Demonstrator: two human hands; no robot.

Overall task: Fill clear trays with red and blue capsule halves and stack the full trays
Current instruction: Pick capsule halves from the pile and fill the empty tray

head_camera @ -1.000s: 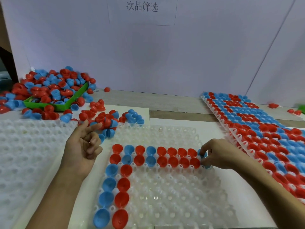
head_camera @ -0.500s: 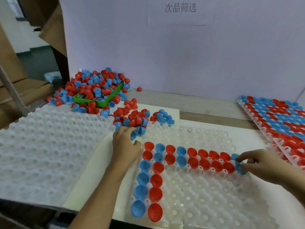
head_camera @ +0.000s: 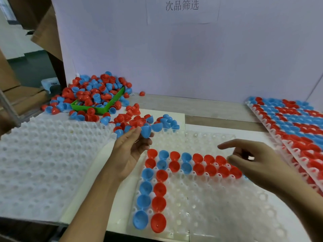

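- At the near edge of the loose pile of red and blue capsule halves point(head_camera: 139, 122), my left hand point(head_camera: 130, 149) has come up off the heap, where it was digging half a second ago, and now pinches one blue plastic capsule half point(head_camera: 146, 131) between fingertips and thumb.
- My right hand point(head_camera: 251, 158) has left the far right end of the filled rows, where it was seating a blue half; it now floats just above them, fingers loosely spread, holding nothing.
- That tells me the last piece is in and the next one is on its way.
- On the clear dimpled plastic tray point(head_camera: 209, 203) only two far rows and two left columns are filled, so most of it is bare.
- The held half's long axis runs roughly upright, tilted slightly; I cannot tell which way its open mouth faces.
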